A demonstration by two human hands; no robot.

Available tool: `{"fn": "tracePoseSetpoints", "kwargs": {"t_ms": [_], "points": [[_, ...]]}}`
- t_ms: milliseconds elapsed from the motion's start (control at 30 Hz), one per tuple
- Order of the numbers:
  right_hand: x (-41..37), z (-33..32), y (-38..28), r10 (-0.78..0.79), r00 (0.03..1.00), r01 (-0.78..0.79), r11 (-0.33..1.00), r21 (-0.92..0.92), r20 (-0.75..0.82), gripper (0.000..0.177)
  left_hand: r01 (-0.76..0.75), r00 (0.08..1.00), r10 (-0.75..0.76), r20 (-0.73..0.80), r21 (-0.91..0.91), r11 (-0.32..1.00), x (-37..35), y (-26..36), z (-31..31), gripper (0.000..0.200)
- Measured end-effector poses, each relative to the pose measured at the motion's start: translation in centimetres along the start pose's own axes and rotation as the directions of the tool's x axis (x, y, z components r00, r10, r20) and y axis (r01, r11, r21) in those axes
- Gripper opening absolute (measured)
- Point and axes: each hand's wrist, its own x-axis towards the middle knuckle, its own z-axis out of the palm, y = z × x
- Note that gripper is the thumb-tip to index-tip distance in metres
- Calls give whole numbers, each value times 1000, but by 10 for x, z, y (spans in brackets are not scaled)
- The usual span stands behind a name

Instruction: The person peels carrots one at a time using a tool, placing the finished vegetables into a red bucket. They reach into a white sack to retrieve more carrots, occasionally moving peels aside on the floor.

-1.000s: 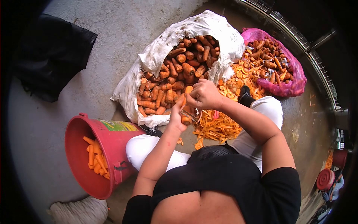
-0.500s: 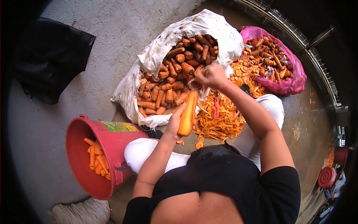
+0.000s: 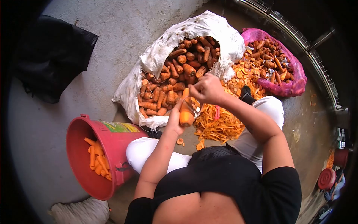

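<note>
My left hand is wrapped round a peeled orange carrot, tilted with its blunt end toward me. Over the carrot, my right hand is closed on a knife, whose thin blade crosses beside the carrot; its handle is hidden in the fist. Just beyond my hands lies a white sack full of unpeeled carrots. Under my right forearm is a heap of carrot peelings, with a red-handled tool resting on it.
A red bucket lies tipped on my left, with peeled carrots inside. At the upper right, a pink sack holds carrot scraps. Carrot slices lie on the floor. Black cloth or plastic is at the upper left.
My right hand has come down and toward me, bringing the blade over the carrot. The carrot in my left hand now sits lower, more covered by fingers and blade.
</note>
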Motion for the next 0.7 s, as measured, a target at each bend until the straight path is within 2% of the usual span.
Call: {"fn": "tracePoseSetpoints", "kwargs": {"t_ms": [33,67,100,233,467,567,633,667,700], "points": [[-1,3,-5,-24,999,27,997,69,-38,31,17,1000,-17,-11,-10,1000,-1,-1,5,38],[-2,3,-7,-50,998,52,995,83,-27,31,35,999,-36,-23,-19,999,-1,-1,7,39],[-3,2,-10,-73,997,74,992,98,-15,31,36,999,-36,7,-30,999,18,-8,-16,39],[-11,4,-14,-123,992,122,982,143,-4,32,106,994,-107,38,12,994,21,-10,-16,42],[-17,6,-14,-109,994,106,975,193,2,34,74,995,-73,70,-6,997,11,-11,-4,45],[-16,7,-7,-100,995,97,983,154,10,35,9,996,-11,94,15,1000,7,-15,0,43],[-13,6,10,40,999,-43,993,109,35,36,-76,995,69,75,93,993,-3,-15,8,40],[-9,4,20,112,993,-115,990,83,42,36,-33,994,21,112,104,994,-4,-15,6,39],[-6,2,26,28,997,-26,999,27,-68,36,11,989,-27,146,114,993,-6,-14,3,37]]}}
